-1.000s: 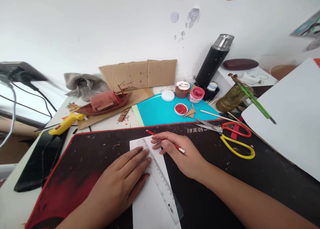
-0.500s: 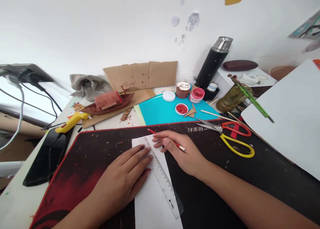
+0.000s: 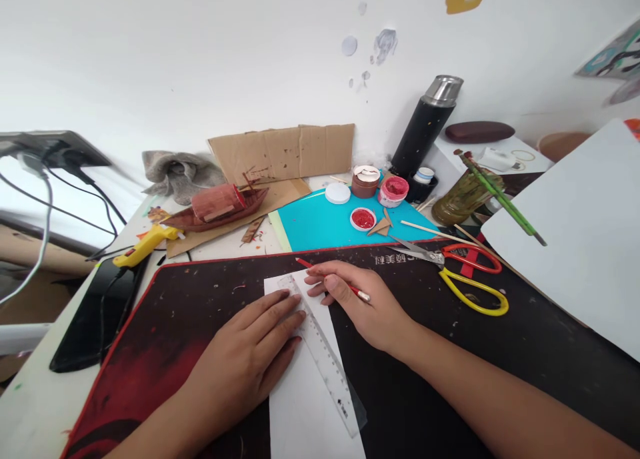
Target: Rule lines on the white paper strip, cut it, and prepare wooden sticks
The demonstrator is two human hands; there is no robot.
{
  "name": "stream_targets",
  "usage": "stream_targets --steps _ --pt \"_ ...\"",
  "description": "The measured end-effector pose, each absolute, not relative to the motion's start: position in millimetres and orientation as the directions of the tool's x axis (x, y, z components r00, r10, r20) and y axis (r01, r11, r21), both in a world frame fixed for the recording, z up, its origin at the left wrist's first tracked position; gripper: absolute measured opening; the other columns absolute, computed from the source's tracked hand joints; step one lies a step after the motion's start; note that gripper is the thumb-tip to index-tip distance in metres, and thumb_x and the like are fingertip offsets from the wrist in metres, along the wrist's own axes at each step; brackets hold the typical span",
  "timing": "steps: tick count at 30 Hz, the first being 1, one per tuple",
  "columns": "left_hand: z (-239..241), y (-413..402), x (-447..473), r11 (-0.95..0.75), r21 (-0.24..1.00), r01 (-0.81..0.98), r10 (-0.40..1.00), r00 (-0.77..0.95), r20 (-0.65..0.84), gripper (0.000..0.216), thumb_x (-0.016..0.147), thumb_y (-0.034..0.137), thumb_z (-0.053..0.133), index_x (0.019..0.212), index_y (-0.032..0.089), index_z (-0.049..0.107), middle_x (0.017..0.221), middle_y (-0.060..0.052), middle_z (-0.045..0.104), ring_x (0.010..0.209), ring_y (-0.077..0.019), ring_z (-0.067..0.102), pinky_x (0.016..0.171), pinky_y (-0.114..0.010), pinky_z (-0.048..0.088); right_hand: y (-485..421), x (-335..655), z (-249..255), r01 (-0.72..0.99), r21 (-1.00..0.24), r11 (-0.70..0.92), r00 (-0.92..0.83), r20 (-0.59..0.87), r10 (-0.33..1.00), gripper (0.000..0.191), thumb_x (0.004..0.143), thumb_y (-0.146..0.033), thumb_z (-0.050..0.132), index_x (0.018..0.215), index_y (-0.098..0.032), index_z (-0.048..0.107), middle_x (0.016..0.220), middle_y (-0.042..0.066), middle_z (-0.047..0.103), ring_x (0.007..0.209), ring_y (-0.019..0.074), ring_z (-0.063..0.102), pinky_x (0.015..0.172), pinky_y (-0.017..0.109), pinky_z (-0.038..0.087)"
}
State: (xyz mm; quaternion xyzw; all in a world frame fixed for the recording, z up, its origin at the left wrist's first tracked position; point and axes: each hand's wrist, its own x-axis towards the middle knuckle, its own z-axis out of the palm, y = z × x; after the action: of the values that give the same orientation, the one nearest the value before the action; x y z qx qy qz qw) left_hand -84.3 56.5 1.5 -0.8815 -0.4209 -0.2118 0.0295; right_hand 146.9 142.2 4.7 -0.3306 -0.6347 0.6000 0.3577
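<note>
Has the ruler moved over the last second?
No, not visibly: the ruler keeps its place against the black mat; only the camera view shifted slightly.

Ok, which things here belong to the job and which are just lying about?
In use:
clear plastic ruler, under the left hand
red pencil, in the right hand
white paper sheet, beneath the ruler

Lying about, apparently:
yellow glue gun
reddish-brown model boat
red-and-yellow-handled scissors
black cylindrical flask

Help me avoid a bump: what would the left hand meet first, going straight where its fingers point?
The left hand would probably meet the right hand, which holds a red pencil; depth is unclear.
</note>
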Motion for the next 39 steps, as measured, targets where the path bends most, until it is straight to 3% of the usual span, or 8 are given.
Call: stream_targets --steps 11,20,30,39 --pt "1.9 56.9 -83.8 -0.642 0.147 0.752 0.733 0.547 0.404 0.030 0.106 0.018 0.057 0.131 0.016 0.073 0.138 -0.009 0.077 0.134 -0.0260 0.069 0.114 -0.042 0.059 143.8 144.7 4.6 0.019 -0.999 0.028 -0.495 0.015 0.869 0.031 0.105 -0.047 0.066 0.121 -0.022 0.076 0.118 0.011 0.082 0.097 0.0241 0.083 0.080 0.036 0.067" --pt "2.8 56.9 -83.8 -0.639 0.138 0.757 0.734 0.546 0.403 0.030 0.107 0.019 0.057 0.132 0.017 0.073 0.138 -0.009 0.078 0.133 -0.0262 0.070 0.113 -0.043 0.061 141.1 142.1 2.2 -0.105 -0.990 -0.098 -0.460 -0.039 0.887 0.038 0.103 -0.056 0.069 0.113 -0.020 0.077 0.106 0.010 0.083 0.093 0.0228 0.083 0.080 0.036 0.068" --pt "3.5 57.4 -83.7 -0.647 0.117 0.753 0.724 0.559 0.403 0.030 0.107 0.018 0.057 0.133 0.015 0.071 0.138 -0.009 0.077 0.133 -0.0271 0.069 0.113 -0.044 0.060 142.1 143.6 4.9 -0.131 -0.987 -0.094 -0.415 -0.031 0.909 0.048 0.104 -0.065 0.063 0.101 -0.019 0.076 0.084 0.007 0.081 0.076 0.0183 0.078 0.070 0.031 0.063" --pt "2.6 57.0 -84.3 -0.637 0.141 0.758 0.734 0.542 0.408 0.032 0.107 0.018 0.058 0.135 0.015 0.071 0.140 -0.010 0.076 0.136 -0.0265 0.068 0.115 -0.043 0.059 143.1 142.8 4.3 -0.140 -0.985 -0.103 -0.403 -0.038 0.914 0.049 0.102 -0.067 0.063 0.099 -0.019 0.074 0.082 0.006 0.081 0.072 0.0176 0.077 0.067 0.030 0.062"
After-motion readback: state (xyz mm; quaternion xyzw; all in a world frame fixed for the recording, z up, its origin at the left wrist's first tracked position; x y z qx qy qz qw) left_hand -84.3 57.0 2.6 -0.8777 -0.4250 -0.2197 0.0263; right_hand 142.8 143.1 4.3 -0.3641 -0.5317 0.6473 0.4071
